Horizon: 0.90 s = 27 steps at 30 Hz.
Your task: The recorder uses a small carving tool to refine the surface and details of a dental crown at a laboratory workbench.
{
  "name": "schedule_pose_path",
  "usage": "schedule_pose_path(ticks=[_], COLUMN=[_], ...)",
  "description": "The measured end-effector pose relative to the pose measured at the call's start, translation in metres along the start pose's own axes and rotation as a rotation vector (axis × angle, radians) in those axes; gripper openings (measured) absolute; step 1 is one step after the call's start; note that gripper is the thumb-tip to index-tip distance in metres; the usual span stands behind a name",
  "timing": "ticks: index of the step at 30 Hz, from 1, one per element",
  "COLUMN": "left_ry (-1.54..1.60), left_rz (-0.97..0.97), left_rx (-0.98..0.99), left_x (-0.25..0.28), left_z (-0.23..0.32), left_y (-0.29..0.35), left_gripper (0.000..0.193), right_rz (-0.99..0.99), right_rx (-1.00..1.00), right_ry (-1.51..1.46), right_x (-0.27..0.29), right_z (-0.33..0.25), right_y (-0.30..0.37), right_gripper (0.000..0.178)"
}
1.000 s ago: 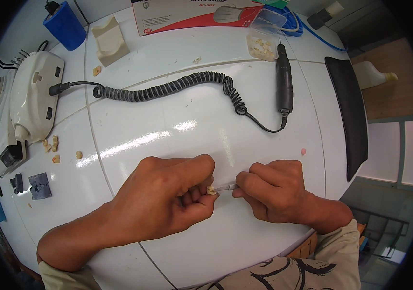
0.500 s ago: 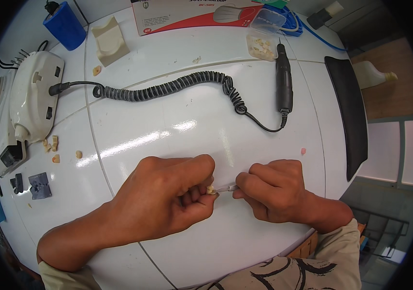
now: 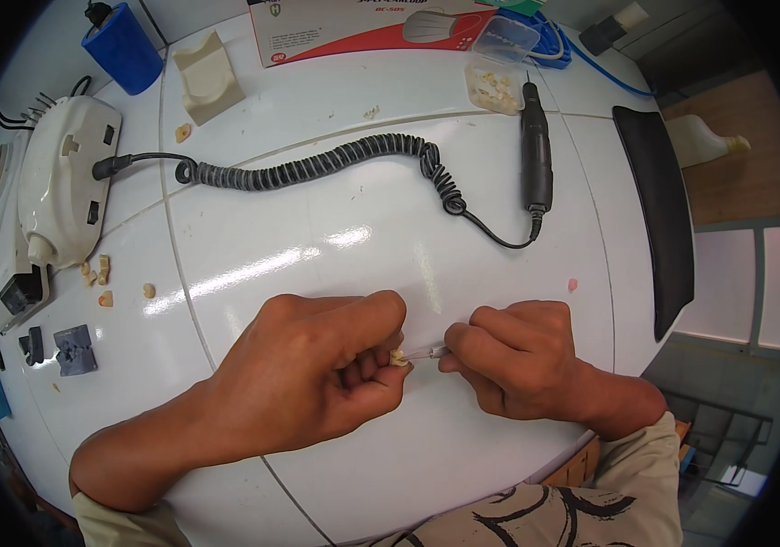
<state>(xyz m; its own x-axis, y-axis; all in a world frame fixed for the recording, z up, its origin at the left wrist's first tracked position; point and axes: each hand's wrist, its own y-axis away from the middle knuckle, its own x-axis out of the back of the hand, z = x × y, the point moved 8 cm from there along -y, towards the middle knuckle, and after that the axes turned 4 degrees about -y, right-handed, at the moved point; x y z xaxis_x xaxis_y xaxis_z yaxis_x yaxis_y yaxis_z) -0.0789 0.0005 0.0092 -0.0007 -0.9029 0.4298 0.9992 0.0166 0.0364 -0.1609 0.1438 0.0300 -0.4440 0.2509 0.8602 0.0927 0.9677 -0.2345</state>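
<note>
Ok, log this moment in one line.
left hand: holds pale piece | right hand: holds tool, pointed at it | handpiece: on table

On the table [image 3: 303, 223], the micromotor control unit [image 3: 60, 178] stands at the far left, its coiled cord [image 3: 317, 166] running right to the handpiece [image 3: 537, 164], whose tip lies just beside a container [image 3: 473, 98] holding tooth-like pieces [image 3: 498, 89]. Behind the cord sits a face-mask box [image 3: 353, 36]. In front of it, the left hand [image 3: 312, 365] and right hand [image 3: 522, 360] face each other, a hand tool [image 3: 433, 353] reaching from the right one to a tooth piece [image 3: 398, 358] at the left one's fingertips.
</note>
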Motion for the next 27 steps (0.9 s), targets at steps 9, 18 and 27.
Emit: schedule_pose_path(ticks=[9,18,27], left_ry=[-0.005,-0.008,-0.004], left_rz=[0.005,0.003,0.004], left_rx=[-0.003,0.002,-0.009], left_x=[0.0002,0.0007,-0.0001], left_z=[0.0,0.0011,0.0007], left_y=[0.0004,-0.0002,0.0], left_gripper=[0.023,0.024,0.026], right_rz=[0.005,0.003,0.005], right_rx=[0.0,0.001,-0.003], right_ry=[-0.008,-0.011,-0.006], right_x=[0.0,0.0,-0.0002], right_z=[-0.0001,0.0001,0.0001], right_y=[0.0002,0.0004,0.0001], right_gripper=[0.025,0.026,0.025])
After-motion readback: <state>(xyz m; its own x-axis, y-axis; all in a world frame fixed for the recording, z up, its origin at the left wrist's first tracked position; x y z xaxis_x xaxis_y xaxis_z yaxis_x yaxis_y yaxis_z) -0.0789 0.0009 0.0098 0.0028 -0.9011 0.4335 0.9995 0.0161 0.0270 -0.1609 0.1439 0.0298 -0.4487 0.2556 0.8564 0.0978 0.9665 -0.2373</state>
